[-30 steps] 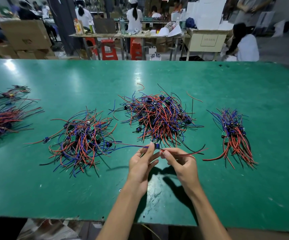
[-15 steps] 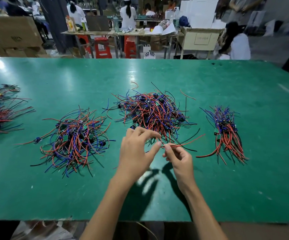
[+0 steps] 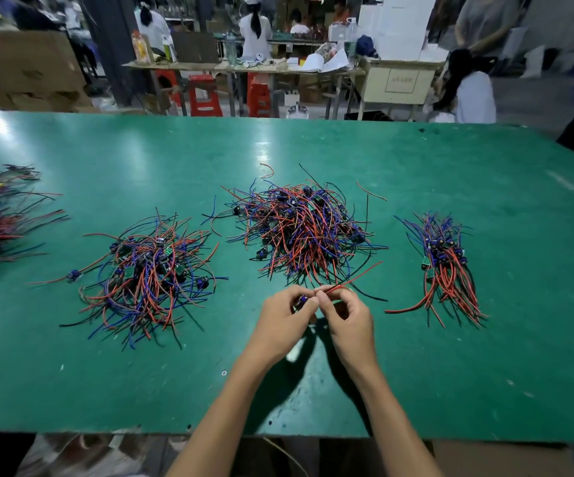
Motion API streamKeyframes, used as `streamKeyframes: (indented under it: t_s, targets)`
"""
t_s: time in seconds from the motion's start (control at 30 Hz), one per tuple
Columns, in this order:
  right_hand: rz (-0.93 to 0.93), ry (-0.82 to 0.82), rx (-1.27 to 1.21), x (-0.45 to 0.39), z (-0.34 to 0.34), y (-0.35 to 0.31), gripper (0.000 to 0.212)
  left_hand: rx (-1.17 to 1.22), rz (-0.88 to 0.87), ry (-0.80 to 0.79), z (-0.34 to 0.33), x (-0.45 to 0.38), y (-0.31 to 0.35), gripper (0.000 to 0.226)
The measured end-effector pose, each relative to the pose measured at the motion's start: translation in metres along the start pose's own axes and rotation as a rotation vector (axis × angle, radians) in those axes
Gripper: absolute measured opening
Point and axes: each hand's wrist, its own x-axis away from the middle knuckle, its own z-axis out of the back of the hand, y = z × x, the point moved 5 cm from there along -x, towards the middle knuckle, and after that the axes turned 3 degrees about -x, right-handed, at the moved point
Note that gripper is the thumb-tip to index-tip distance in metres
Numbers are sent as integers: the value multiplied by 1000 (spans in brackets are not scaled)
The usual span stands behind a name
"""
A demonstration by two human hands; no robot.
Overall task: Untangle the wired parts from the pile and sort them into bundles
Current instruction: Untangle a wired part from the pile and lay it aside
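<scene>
A: Lower centre. Left hand (image 3: pixel 284 313) pinches a small wired part (image 3: pixel 302 300) by its body, fingers curled round it. Right hand (image 3: pixel 347 313) pinches the part's red lead (image 3: pixel 354 279), which runs up-right.

B: Why hold both ends?

A: Likely to straighten the leads so it lies parallel in a bundle.

B: Source?

A: The tangled pile (image 3: pixel 302 232) sits mid-frame, just above the hands. A second pile (image 3: pixel 148 273) lies centre-left. The combed bundle (image 3: pixel 445 266) at right, leads aligned, looks like the destination. All on the green table (image 3: pixel 313 149).
</scene>
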Motion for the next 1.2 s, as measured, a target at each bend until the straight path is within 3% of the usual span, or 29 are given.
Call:
streamKeyframes:
  t_s: [0.2,0.53,0.67,0.87,1.2]
  targets:
    - [38,-3,42,0,0,-8,17,-25,-36,143,-6,0,-13,13]
    - [-85,-53,56,2,-6,-2,23,-51,-55,111,-9,2,-25,12]
    - [-157,9,-108,-2,-4,-1,27,-161,-105,111,-10,9,-25,14]
    - [-238,142,-351,-7,6,0,34,-13,-103,60,-9,13,-25,15]
    - [-438,223,-860,-11,25,5,22,-17,-119,2,-9,18,-25,17]
